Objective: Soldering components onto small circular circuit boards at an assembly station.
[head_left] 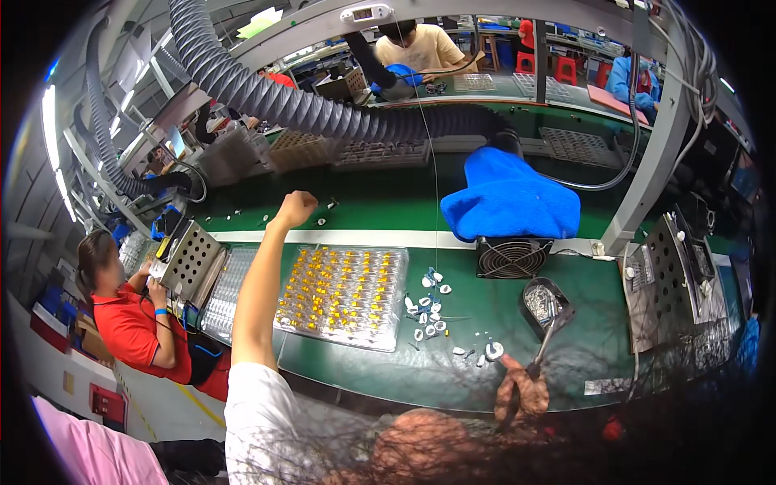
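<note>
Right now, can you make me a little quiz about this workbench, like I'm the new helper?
1. True or false: the left hand is closed in a fist out over the green belt.
2. What lies over the black fan?
A. a blue cloth
B. a red box
C. a yellow bag
3. Fill in: the right hand holds the handle of a small black ____ .

Key
1. True. The arm reaches over the clear tray of yellow parts, fingers curled shut.
2. A. The blue cloth is draped just above the fan.
3. Scoop. The scoop sits right of the small white parts.
</note>
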`<state>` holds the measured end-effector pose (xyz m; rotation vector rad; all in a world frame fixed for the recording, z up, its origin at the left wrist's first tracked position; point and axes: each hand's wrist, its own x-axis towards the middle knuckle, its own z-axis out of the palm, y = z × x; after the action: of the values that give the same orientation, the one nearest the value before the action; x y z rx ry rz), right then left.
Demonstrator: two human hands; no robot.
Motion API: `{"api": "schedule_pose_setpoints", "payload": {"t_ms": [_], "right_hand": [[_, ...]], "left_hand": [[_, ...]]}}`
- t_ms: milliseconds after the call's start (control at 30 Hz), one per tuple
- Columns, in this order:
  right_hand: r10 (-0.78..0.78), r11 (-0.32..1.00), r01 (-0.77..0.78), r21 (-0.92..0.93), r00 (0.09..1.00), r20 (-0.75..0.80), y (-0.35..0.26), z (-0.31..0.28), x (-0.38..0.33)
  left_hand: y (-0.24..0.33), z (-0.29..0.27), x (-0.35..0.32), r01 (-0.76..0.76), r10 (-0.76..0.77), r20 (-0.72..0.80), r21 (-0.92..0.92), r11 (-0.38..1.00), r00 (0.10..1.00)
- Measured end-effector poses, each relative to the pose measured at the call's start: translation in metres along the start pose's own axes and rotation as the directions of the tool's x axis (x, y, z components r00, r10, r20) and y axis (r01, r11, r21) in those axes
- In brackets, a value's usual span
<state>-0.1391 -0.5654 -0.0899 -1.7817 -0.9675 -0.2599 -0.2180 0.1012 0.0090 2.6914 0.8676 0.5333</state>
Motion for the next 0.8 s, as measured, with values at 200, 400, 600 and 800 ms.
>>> {"api": "schedule_pose_setpoints", "payload": {"t_ms": [200, 400, 600, 800], "right_hand": [[-0.539, 0.79, 0.488, -0.371, 0.842, -0.039, 0.055, 0.014, -0.014], [-0.268, 0.948, 0.243, -0.204, 0.957, -0.107, 0.019, 0.01, -0.005], [-0.197, 0.977, 0.185, -0.108, 0.973, -0.117, -0.023, -0.007, 0.03], [-0.253, 0.967, 0.243, -0.078, 0.951, -0.176, -0.034, -0.005, 0.04]], "left_hand": [[-0.002, 0.021, -0.011, 0.026, -0.028, 0.188, 0.01, 1.0, 0.982], [0.011, 0.026, -0.012, -0.024, 0.026, 0.075, -0.022, 0.999, 0.997], [0.116, -0.014, -0.064, -0.064, 0.052, -0.037, -0.561, 0.825, 0.998], [0.247, -0.005, -0.144, -0.393, 0.498, 0.162, -0.429, 0.813, 0.852]]}}
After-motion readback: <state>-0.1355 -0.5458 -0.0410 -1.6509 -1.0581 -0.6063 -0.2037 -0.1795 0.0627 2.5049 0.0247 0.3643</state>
